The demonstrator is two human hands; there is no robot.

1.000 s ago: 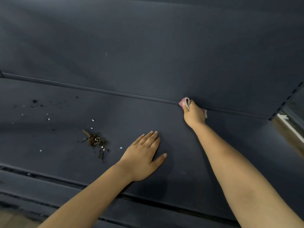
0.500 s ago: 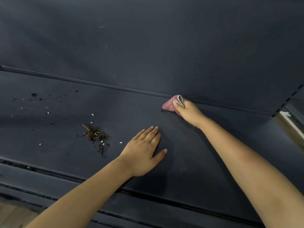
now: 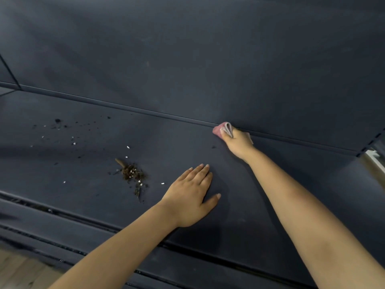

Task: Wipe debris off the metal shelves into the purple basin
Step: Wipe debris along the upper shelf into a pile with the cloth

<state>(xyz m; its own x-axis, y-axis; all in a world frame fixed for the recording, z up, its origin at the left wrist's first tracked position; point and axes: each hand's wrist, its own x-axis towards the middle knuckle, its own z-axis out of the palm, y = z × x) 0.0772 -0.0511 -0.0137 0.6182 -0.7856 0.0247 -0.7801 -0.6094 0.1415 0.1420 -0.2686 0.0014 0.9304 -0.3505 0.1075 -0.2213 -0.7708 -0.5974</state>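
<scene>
Scattered specks [image 3: 62,132], dark crumbs mixed with a few white grains, are lying on the far left of the dark metal shelf [image 3: 87,192], towards its back. Nearer the front, a small heap of brown debris [image 3: 131,174] with a short twig sticking out of it is sitting on the shelf, with stray white grains lying around it.

Just right of that heap, apart from it, the left hand [image 3: 190,197] is resting palm down on the shelf, its grip spread flat with fingers straight, holding nothing, the thumb angled out to the right.

Farther right and deeper in, the right hand [image 3: 237,142] is pressing a folded pink cloth [image 3: 220,129] against the shelf right where the shelf is meeting the back panel [image 3: 208,59]. Its grip is closed around the cloth, whose bunched end is poking out past the fingertips to the left. One dark crumb [image 3: 213,147] is lying just left of this hand.

At the far right edge, a slotted upright [image 3: 373,140] is bordering the back panel. The purple basin is not appearing anywhere in the head view. A strip of wooden floor [image 3: 18,272] is showing at the bottom left.
</scene>
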